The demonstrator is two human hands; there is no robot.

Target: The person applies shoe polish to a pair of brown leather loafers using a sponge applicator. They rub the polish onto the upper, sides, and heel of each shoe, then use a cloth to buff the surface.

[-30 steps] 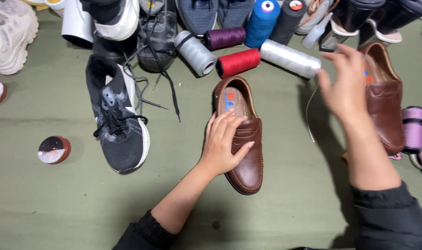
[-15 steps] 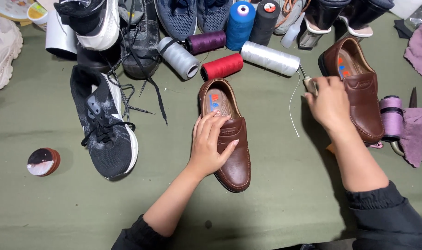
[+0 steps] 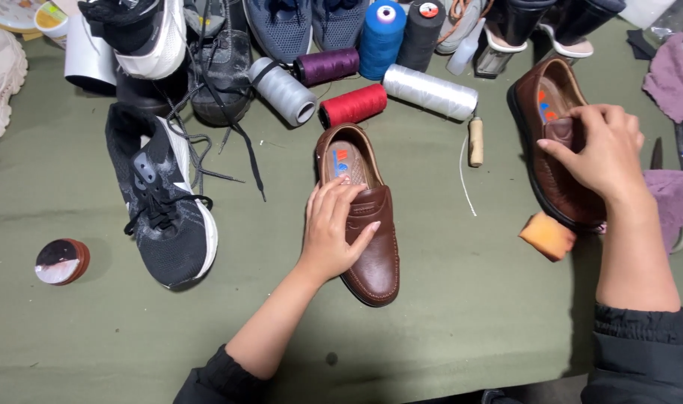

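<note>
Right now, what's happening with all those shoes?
A person has a hand on each of two brown loafers on a green cloth. The left hand rests on the middle loafer; the right hand touches the other loafer. Thread spools, a wooden-handled awl and an orange sponge lie nearby.
</note>
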